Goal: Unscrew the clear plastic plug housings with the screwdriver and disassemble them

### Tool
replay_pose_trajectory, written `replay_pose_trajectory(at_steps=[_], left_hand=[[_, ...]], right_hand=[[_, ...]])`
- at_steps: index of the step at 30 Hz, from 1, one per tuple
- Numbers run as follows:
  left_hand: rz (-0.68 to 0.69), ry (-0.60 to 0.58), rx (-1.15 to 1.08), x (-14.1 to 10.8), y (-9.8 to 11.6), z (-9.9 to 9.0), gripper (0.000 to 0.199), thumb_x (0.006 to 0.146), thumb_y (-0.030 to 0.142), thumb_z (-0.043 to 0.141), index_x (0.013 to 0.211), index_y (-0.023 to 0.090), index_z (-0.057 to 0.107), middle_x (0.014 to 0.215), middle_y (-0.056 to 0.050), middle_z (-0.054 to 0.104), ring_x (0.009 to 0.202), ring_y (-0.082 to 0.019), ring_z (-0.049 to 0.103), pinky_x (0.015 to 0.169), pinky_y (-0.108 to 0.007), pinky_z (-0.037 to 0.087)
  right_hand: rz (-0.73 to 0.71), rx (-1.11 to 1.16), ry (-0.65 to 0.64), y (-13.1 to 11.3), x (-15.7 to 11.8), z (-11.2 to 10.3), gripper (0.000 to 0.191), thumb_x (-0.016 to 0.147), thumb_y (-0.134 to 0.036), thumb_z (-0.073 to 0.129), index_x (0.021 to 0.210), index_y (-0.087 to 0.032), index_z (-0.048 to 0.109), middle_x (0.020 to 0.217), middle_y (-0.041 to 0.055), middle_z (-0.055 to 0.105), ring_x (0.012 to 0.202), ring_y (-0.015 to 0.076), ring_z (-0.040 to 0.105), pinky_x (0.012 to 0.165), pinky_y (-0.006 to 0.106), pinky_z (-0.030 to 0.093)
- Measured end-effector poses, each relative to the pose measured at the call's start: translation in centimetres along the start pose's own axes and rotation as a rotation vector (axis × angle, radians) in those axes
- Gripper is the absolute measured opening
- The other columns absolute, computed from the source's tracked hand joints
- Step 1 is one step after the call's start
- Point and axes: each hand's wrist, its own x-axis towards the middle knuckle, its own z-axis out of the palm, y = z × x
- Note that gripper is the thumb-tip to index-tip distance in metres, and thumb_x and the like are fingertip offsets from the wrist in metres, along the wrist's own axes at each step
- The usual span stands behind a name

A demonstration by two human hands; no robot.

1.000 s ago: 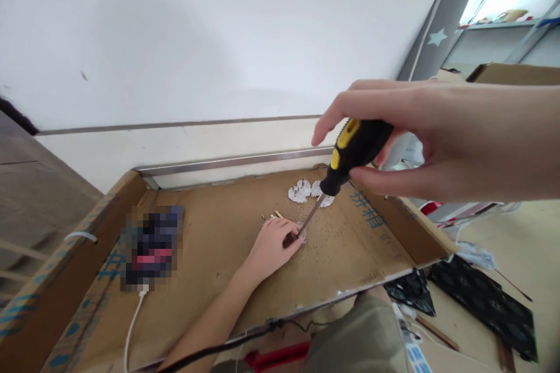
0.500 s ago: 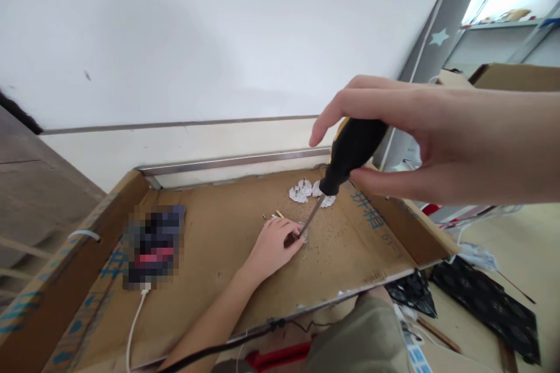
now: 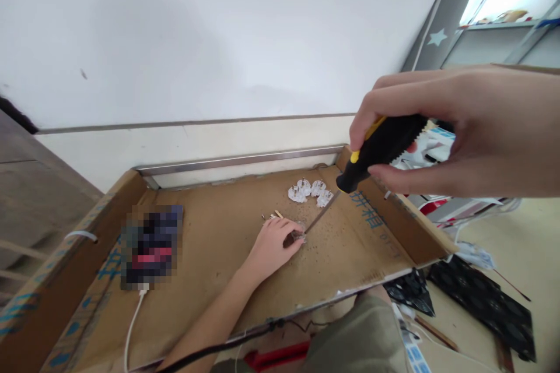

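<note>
My right hand (image 3: 420,134) grips the black and yellow handle of a screwdriver (image 3: 371,151), fingers on top and thumb below. The shaft slants down and left to my left hand (image 3: 273,247), which rests on the cardboard. Its thumb and fingers pinch a small clear plastic piece (image 3: 300,235), mostly hidden by the fingers. The screwdriver's tip meets or nearly meets this piece; exact contact cannot be made out. Beyond the hands lie several clear plastic pieces with metal pins (image 3: 300,190). A few small metal parts (image 3: 279,214) sit just past my left knuckles.
A cardboard tray (image 3: 210,227) with raised sides forms the work surface, with dark specks scattered on its right. At left lies a blurred-out device (image 3: 153,245) with a white cable (image 3: 132,326). Behind stands a white wall (image 3: 219,41); black plastic trays (image 3: 481,297) lie on the floor at right.
My right hand and the screwdriver handle have moved right, tilting the shaft lower. My left hand stays in place with the clear piece.
</note>
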Motion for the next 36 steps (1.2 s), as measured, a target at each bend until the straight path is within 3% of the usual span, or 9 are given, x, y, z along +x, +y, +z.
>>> replay_pose_trajectory(at_steps=[3,11,20,28,36], left_hand=[[0.025,-0.005,0.010,0.0,-0.1,0.0,0.009,0.083,0.025,0.058,0.091,0.025,0.062,0.100,0.003,0.067,0.097,-0.017,0.057,0.092,-0.034,0.036],[0.016,-0.011,0.022,0.1,-0.2,0.1,0.009,0.084,0.029,0.058,0.091,0.026,0.063,0.102,0.002,0.067,0.098,-0.017,0.057,0.092,-0.035,0.036],[0.032,0.011,0.030,0.0,0.1,0.0,0.010,0.085,0.026,0.056,0.089,0.026,0.064,0.103,0.002,0.066,0.098,-0.017,0.056,0.092,-0.035,0.036],[0.014,-0.011,0.054,0.2,0.3,0.0,0.011,0.086,0.026,0.054,0.090,0.025,0.065,0.099,0.001,0.066,0.096,-0.018,0.056,0.092,-0.036,0.036],[-0.004,-0.001,0.030,0.4,0.5,0.1,0.006,0.085,0.026,0.056,0.086,0.025,0.063,0.099,0.003,0.066,0.096,-0.018,0.054,0.091,-0.036,0.033]], right_hand=[[-0.114,-0.018,-0.017,-0.1,0.0,0.0,0.020,0.068,-0.036,0.058,0.088,-0.032,0.060,0.082,-0.0040,0.060,0.053,0.0057,0.050,0.033,0.016,0.031],[-0.135,-0.025,-0.006,-0.2,-0.1,0.3,0.020,0.068,-0.035,0.057,0.088,-0.034,0.058,0.079,-0.0070,0.058,0.050,0.0034,0.047,0.032,0.016,0.030],[-0.120,-0.118,0.024,0.3,0.1,0.3,0.021,0.072,-0.042,0.056,0.091,-0.032,0.057,0.085,-0.0054,0.059,0.050,0.0030,0.045,0.041,0.020,0.032],[-0.024,-0.050,-0.133,-0.9,0.1,1.5,0.019,0.073,-0.035,0.057,0.091,-0.031,0.055,0.089,-0.0031,0.056,0.052,0.0045,0.049,0.046,0.022,0.041],[-0.024,-0.091,-0.086,-0.8,0.4,1.3,0.017,0.070,-0.034,0.057,0.087,-0.031,0.056,0.085,-0.0042,0.056,0.052,0.0056,0.047,0.045,0.023,0.040]])
